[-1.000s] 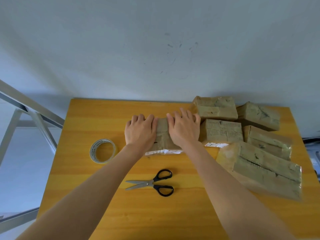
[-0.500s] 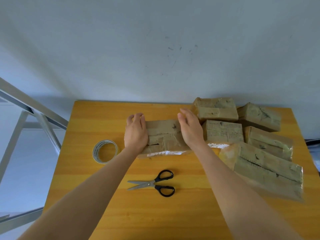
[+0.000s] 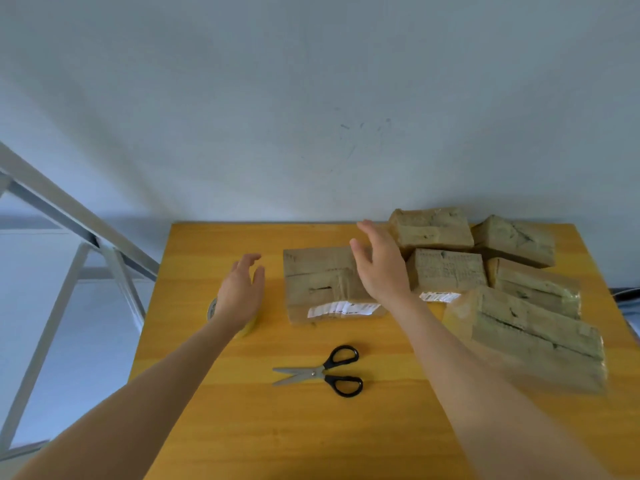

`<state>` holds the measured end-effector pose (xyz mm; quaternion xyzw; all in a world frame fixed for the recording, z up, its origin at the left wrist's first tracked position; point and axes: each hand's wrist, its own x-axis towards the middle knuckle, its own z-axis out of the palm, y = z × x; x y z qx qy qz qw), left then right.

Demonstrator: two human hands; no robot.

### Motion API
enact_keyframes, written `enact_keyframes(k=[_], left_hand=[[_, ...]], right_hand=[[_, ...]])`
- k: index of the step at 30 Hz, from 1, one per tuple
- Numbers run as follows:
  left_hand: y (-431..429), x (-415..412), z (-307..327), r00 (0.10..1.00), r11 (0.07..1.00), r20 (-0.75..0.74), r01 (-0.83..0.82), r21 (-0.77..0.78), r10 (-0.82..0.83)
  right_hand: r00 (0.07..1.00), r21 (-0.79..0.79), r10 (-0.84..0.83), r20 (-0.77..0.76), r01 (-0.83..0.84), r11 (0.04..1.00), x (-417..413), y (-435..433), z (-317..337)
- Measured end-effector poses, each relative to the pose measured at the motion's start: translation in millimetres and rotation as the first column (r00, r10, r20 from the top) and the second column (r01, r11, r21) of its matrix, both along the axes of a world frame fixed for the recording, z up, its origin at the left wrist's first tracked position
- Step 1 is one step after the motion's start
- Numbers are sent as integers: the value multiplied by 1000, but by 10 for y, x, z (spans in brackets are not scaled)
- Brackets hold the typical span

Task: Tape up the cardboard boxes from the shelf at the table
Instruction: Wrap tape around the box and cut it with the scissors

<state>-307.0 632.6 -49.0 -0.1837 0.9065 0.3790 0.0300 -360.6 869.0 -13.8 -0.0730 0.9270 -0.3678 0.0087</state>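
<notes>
A flat cardboard box with a white label on its near side lies in the middle of the yellow table. My right hand hovers open over the box's right end, holding nothing. My left hand is open to the left of the box, above the roll of clear tape, which it mostly hides. Black-handled scissors lie shut in front of the box.
Several taped cardboard boxes are packed together at the table's right side, the nearest wrapped in shiny tape. A grey wall stands behind the table. A metal frame slants at the left.
Both hands have lifted off the middle box and spread apart. My left hand has gone left over the tape roll. My right hand has drawn to the box's right end.
</notes>
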Motion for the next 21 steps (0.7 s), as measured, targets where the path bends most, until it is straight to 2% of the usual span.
enact_keyframes(k=[2,5,8,10,16,21], left_hand=[[-192,237,-135,997,994,63,58,-90,-53],[-386,525,-305,967,957,168,223,-184,-193],[-466,669,-430,898,852,326,403,-333,-297],[-491,716,-474,867,801,388,460,-383,-312],[-610,733,-462,914,816,226,403,-414,-337],[-643,715,-335,958,914,26,282,-292,-287]], right_hand=[[997,77,61,-46,-57,995,145,-124,-13],[968,210,161,-193,-120,970,363,-345,-68],[927,264,249,-280,-175,948,563,-577,-160],[906,275,295,-303,-213,938,675,-697,-217],[880,261,398,-258,-333,906,836,-987,-305],[925,140,349,-151,-330,934,838,-1251,-215]])
